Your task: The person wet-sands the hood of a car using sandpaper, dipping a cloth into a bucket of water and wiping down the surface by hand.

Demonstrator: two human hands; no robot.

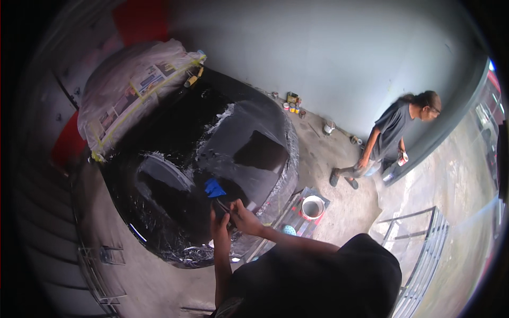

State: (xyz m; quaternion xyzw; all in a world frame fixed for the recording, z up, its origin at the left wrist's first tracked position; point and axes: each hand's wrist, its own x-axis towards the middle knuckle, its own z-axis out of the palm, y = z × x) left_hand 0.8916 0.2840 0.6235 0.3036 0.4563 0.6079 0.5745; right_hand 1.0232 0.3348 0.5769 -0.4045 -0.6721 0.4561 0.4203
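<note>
One blue piece (pixel 214 188), angular, just beyond our fingertips, over the black car hood (pixel 175 122). Our left hand (pixel 220 217) and right hand (pixel 243 217), close together, fingers bent; what they grip we cannot tell. Rightward: one white bucket (pixel 313 207) on a bench (pixel 295 218). Farther: plastic sheeting (pixel 124 66); one person (pixel 389 132) beside the grey wall (pixel 318 45).

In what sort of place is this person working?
Probably a car paint workshop: the dark car hood looks patchy, plastic sheeting is taped beyond it, and small cans stand by the wall.
</note>
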